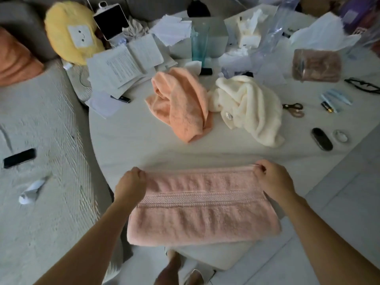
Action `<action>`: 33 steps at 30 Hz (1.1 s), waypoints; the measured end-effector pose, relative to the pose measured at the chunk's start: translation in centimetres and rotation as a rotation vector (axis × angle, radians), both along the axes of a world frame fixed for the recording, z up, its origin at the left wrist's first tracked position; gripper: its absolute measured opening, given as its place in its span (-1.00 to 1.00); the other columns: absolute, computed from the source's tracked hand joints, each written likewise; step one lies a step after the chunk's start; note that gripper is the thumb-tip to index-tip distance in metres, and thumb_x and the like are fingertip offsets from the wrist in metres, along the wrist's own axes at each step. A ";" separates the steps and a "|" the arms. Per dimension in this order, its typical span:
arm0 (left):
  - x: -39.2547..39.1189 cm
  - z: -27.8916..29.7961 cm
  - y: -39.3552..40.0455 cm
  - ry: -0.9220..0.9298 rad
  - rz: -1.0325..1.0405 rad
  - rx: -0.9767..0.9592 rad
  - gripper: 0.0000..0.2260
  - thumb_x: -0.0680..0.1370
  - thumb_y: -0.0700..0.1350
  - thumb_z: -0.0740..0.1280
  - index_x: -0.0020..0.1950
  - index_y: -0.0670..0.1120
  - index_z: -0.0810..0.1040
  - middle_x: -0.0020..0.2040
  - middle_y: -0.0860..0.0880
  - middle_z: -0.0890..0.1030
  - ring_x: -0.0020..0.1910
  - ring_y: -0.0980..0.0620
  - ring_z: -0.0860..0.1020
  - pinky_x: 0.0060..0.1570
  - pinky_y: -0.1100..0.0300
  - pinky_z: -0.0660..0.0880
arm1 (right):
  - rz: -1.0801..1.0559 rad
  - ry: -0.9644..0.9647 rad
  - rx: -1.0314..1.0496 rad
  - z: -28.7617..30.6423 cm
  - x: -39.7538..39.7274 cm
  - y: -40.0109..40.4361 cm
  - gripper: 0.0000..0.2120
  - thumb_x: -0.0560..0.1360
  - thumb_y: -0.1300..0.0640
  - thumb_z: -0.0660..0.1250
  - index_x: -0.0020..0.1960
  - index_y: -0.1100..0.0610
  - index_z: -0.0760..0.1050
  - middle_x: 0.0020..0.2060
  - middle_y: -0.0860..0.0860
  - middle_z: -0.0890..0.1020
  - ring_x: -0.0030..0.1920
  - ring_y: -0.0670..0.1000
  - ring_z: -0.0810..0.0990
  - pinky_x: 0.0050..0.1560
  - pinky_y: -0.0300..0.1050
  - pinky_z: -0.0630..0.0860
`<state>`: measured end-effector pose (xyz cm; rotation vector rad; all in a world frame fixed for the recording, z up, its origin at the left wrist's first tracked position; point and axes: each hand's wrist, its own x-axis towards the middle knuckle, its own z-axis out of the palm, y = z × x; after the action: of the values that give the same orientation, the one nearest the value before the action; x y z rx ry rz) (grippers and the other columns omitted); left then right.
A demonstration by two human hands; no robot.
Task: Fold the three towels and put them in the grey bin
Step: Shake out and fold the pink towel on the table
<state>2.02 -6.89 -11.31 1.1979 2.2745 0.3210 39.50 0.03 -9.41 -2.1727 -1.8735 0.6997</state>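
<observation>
We are folding the pink towel (203,204) at the near edge of the white table (127,140). To do it well, we keep the two far corners level and pull the cloth flat. Our left hand (131,184) and right hand (271,179) each pinch one far corner, arms reaching straight out. The grey bin (216,36) sits far back.

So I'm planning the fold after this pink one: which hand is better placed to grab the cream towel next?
The right hand, probably. The cream towel lies crumpled on the right of the table, ahead of that hand. The left hand would have to cross the orange towel.
</observation>
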 end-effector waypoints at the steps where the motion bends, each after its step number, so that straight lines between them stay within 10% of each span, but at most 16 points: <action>1: 0.5 -0.4 -0.5 0.032 0.030 -0.013 -0.77 0.66 -0.10 0.13 0.07 -0.18 0.52 0.07 -0.25 0.59 0.07 -0.26 0.52 0.07 -0.06 0.40 | -0.038 -0.002 0.007 -0.5 -0.6 -0.3 -0.82 0.58 0.12 0.28 0.08 0.14 0.61 0.01 0.16 0.68 0.01 0.23 0.61 -0.03 0.06 0.55; 5: 2.5 -0.2 -2.9 0.167 0.005 0.232 -0.72 0.61 -0.16 0.20 0.33 -0.06 0.41 0.39 -0.18 0.37 0.35 -0.24 0.34 0.31 -0.20 0.25 | -0.090 -0.159 0.231 -0.8 -3.2 -3.8 -0.59 0.53 0.24 0.29 0.36 0.29 0.46 0.30 0.31 0.50 0.27 0.33 0.48 0.28 0.24 0.39; 11: 7.9 -1.7 -6.5 0.360 -0.754 0.192 -0.44 0.59 -0.03 0.06 0.61 -0.10 0.21 0.64 -0.17 0.07 0.60 -0.22 0.07 0.48 -0.30 0.19 | 0.591 -0.041 0.234 -1.7 -15.2 -12.8 -0.42 0.62 -0.02 0.09 0.58 0.20 0.19 0.60 0.11 0.13 0.60 0.13 0.07 0.52 0.16 0.06; 33: 6.8 -4.4 -1.9 0.390 -0.628 0.159 -0.34 0.61 0.34 -0.13 0.65 0.10 -0.17 0.66 0.00 -0.15 0.63 -0.04 -0.17 0.56 -0.17 -0.05 | 0.218 -0.379 0.044 -4.9 3.2 -5.1 -0.29 0.61 -0.19 -0.04 0.63 0.14 -0.11 0.63 0.12 -0.06 0.61 0.13 -0.05 0.54 0.25 0.08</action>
<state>8.78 -8.84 -15.69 2.1254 2.0510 0.0249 42.73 -5.09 -14.26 -2.2156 -2.3112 0.2860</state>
